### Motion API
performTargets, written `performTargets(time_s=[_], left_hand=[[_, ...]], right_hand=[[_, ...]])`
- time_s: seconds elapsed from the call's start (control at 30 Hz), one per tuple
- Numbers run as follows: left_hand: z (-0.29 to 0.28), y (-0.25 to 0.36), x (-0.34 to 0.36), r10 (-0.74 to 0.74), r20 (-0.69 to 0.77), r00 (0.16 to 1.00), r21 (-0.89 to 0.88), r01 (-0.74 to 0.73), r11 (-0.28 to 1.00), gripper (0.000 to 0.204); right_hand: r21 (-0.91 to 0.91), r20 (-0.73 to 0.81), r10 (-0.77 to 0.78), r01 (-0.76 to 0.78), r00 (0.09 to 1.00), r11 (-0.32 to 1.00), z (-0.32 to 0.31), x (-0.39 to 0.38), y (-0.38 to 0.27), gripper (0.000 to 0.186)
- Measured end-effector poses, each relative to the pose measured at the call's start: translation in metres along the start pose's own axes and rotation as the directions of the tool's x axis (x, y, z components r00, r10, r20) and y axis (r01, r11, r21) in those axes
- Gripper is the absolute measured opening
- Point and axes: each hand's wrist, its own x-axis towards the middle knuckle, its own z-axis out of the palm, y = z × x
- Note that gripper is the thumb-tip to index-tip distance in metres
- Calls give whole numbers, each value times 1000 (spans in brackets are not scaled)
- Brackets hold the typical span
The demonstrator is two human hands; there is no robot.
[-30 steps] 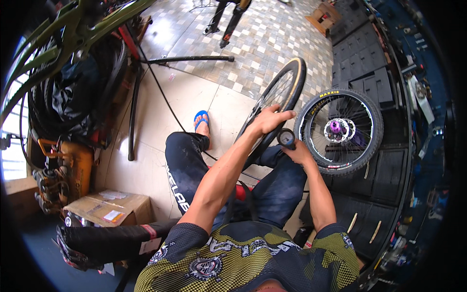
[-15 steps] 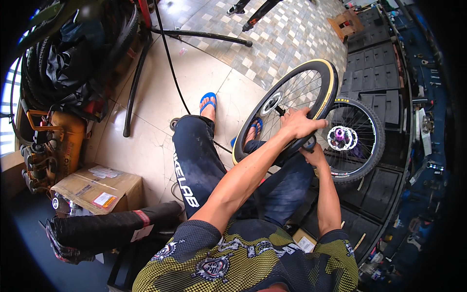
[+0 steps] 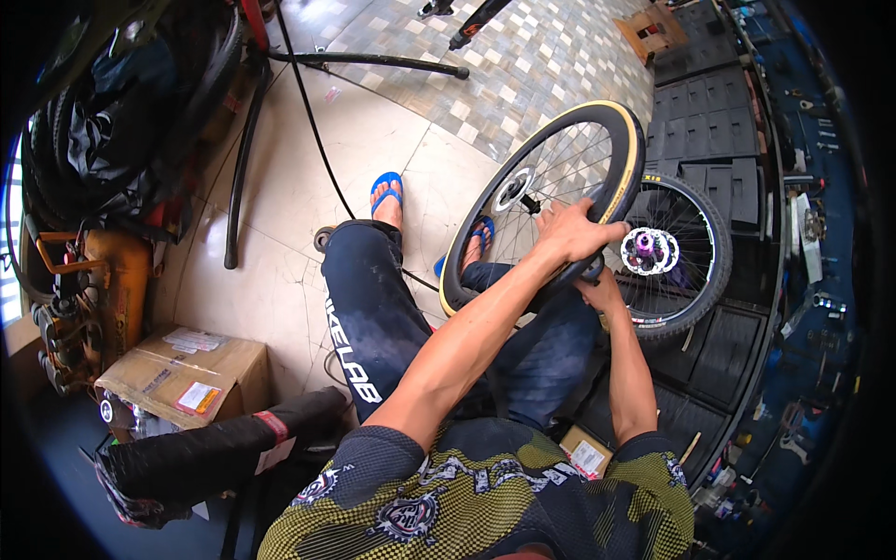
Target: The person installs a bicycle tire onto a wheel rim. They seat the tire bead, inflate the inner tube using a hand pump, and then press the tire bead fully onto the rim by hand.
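Observation:
A black bicycle wheel with a tan sidewall [image 3: 621,182] is held tilted over my right leg, its brake rotor [image 3: 513,189] visible. My left hand [image 3: 569,233] is closed on the tyre and rim at its right side, fingers reaching among the spokes. Just below it my right hand [image 3: 599,289] is closed around a small dark round gauge-like tool [image 3: 590,272], which is partly hidden by the wheel. A second wheel [image 3: 709,280] with a knobbly tyre and purple hub [image 3: 644,243] lies behind, to the right.
A stand with black legs [image 3: 392,63], a hose [image 3: 317,140], piled tyres and black bags [image 3: 117,140]. At left are an orange compressor [image 3: 121,289], a cardboard box [image 3: 187,373] and a black roll [image 3: 187,451]. Black drawers [image 3: 700,121] and a blue tool bench [image 3: 807,373] line the right.
Since a second ago my hands have moved right with the wheel, which tilted so more spokes and rotor show; the tool slipped from view behind it. The view has shifted slightly.

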Motion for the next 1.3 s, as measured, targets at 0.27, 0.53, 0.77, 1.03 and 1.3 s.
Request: performTargets(time_s=[0.27,0.53,0.77,1.03,1.3], left_hand=[[-19,-40,37,118,15,993,-300,-108,948,101],[-38,-32,27,129,95,987,-415,-79,906,57],[-23,-18,36,128,87,988,-385,-85,919,45],[-13,2,47,71,96,993,-390,-28,920,55],[-1,7,57,94,54,994,-369,-68,927,59]], right_hand=[[-92,-69,-257,250,964,964,8,19,-11,44],[-40,-62,-208,206,976,978,9,8,-48,43],[-63,-133,-230,223,964,973,0,14,-33,43],[56,-10,-127,128,992,990,-23,18,-30,38],[82,-31,-118,121,992,989,-23,20,-23,31]])
